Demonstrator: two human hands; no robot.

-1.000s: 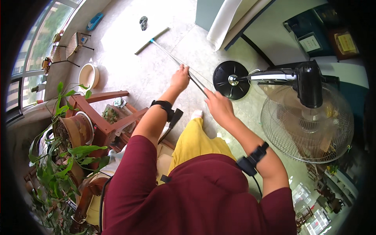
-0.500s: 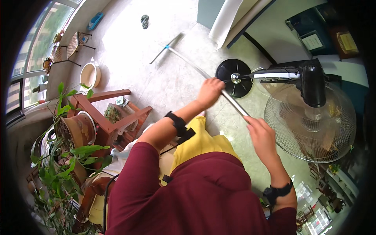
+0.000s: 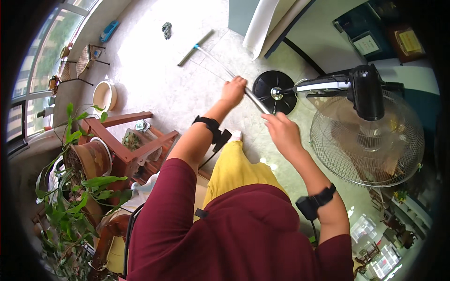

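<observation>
A long-handled floor squeegee (image 3: 254,99) reaches away from me and slightly left across the floor. Its silver pole ends at a blue joint and a thin, straight head (image 3: 189,55) lying on the pale tiles. My left hand (image 3: 233,92) is closed round the middle of the pole. Closer to me and further right, my right hand (image 3: 282,133) is wrapped at the pole's near end, its palm and some fingers hidden from above. Black bands are strapped on both forearms.
A standing fan's round black base (image 3: 262,86) is just right of the pole; its wire cage (image 3: 370,145) hangs farther right. At left are a reddish wooden stand (image 3: 123,152), potted plants (image 3: 89,164) and a cream tub (image 3: 104,96). A dark cloth-like bundle (image 3: 167,30) lies beyond the head.
Both hands have pushed forward and left along with the pole, the right hand most. The squeegee head has shifted slightly away and its bar now shows more plainly.
</observation>
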